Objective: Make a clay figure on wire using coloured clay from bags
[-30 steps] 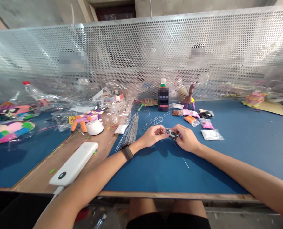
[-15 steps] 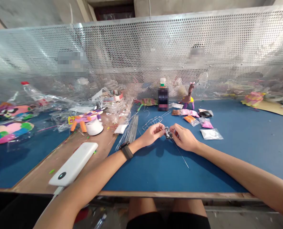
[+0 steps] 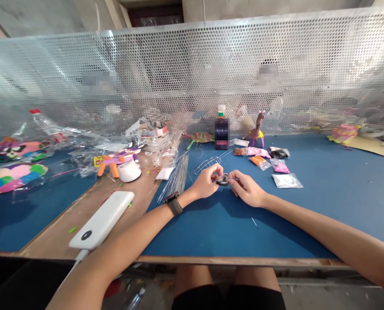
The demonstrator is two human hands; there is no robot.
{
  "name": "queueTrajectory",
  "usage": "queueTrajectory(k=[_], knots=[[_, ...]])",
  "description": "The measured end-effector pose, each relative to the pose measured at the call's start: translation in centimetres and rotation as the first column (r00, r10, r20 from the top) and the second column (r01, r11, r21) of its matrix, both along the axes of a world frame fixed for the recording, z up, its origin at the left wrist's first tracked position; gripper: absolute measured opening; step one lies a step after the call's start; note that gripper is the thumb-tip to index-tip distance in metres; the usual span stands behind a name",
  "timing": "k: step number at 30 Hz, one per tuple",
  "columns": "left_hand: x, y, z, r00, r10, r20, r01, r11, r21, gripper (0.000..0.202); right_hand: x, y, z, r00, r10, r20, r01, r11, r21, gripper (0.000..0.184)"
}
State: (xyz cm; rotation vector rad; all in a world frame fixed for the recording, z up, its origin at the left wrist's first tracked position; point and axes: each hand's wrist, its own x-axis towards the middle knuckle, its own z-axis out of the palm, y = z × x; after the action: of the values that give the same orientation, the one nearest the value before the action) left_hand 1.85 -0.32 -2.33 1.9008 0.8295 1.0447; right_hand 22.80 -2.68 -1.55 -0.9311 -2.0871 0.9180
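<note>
My left hand [image 3: 207, 181] and my right hand [image 3: 246, 189] meet over the middle of the blue table [image 3: 324, 215]. Both pinch a small dark packet [image 3: 223, 179] held between their fingertips, just above the table. A thin straight wire [image 3: 248, 214] runs from under my right hand toward me. A bent wire frame [image 3: 207, 163] lies just behind my left hand. A dark watch [image 3: 173, 203] is on my left wrist.
A bundle of wires [image 3: 177, 178] lies left of my hands. Small colour packets [image 3: 277, 165] and a white one [image 3: 287, 181] lie to the right. A dark bottle [image 3: 222, 128], clay figures, a white power bank [image 3: 101, 220] and plastic bags stand left and behind. A perforated metal screen [image 3: 276, 56] closes the back.
Both hands shifted slightly left and away from me with the dark packet. The packet now sits more between the fingertips than under my right hand.
</note>
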Motion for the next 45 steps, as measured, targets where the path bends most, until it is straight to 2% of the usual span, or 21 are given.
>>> queueTrajectory(k=[3,7,12,17,22,25,31,34,38,42,45], knots=[[0.0,-0.2,0.1,1.000,0.018,-0.020,-0.016,0.998,0.065,0.019,0.2,0.1,0.1,1.000,0.024,0.010,-0.024,1.000,-0.016,0.026],[0.1,-0.3,0.1,1.000,-0.006,-0.028,0.007,0.999,0.045,0.019,0.5,0.4,0.0,0.998,0.017,0.066,-0.021,0.998,0.061,0.023],[0.2,-0.4,-0.2,0.999,-0.015,-0.033,0.014,1.000,-0.020,0.017,0.6,0.7,-0.7,0.984,-0.105,0.143,0.082,0.984,0.159,0.024],[0.3,-0.6,-0.1,0.999,-0.048,-0.023,0.045,0.994,-0.101,0.014,0.9,1.5,-1.0,0.924,-0.281,0.258,0.194,0.929,0.316,0.009],[0.7,-0.3,0.0,1.000,-0.017,-0.021,0.013,0.984,-0.178,0.028,0.9,1.9,-1.1,0.851,-0.389,0.352,0.225,0.877,0.424,0.011],[0.7,0.1,0.0,0.999,-0.022,-0.023,0.017,0.975,-0.220,0.029,0.8,1.7,-1.2,0.842,-0.384,0.379,0.188,0.868,0.460,0.013],[0.1,0.3,0.1,0.992,-0.124,0.000,0.119,0.948,-0.295,0.020,1.2,1.7,-1.2,0.883,-0.281,0.376,0.067,0.868,0.492,0.012],[0.2,0.1,0.1,0.994,-0.107,0.013,0.107,0.963,-0.249,0.019,1.3,1.8,-1.2,0.902,-0.249,0.353,0.050,0.872,0.487,0.012],[0.5,-0.4,0.4,0.998,-0.049,-0.045,0.042,0.989,-0.139,0.016,1.4,1.9,-1.2,0.914,-0.217,0.342,0.030,0.878,0.479,0.010],[0.8,-0.8,0.7,0.992,0.061,-0.113,-0.060,0.998,0.013,0.010,1.4,2.1,-1.3,0.916,-0.215,0.338,0.023,0.871,0.491,0.008],[1.0,-0.8,0.5,0.977,0.165,-0.132,-0.147,0.980,0.132,0.011,1.3,2.3,-1.3,0.919,-0.209,0.335,0.014,0.865,0.502,0.007]])
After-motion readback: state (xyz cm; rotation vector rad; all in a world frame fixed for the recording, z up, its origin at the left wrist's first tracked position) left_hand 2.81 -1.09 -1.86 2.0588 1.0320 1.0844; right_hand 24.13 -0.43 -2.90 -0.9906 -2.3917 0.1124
